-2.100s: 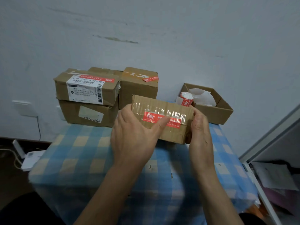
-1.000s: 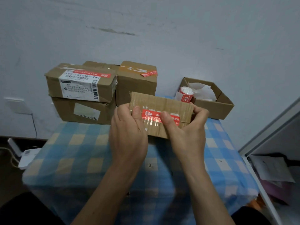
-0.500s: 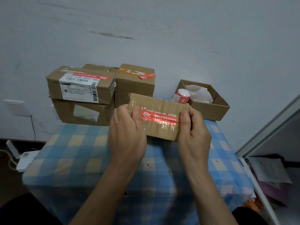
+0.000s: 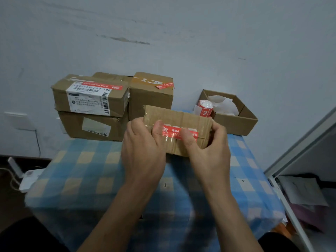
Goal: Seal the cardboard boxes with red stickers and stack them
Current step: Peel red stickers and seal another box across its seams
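Left hand (image 4: 143, 148), right hand (image 4: 211, 151) on box (image 4: 181, 116) (curled)

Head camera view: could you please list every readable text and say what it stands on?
"159-159-A03-280": white shipping label on the top left box; its smaller print is unreadable.
"请确认": red sticker on the held box; the rest is covered.
Too blurred: the other red stickers and the sticker roll.
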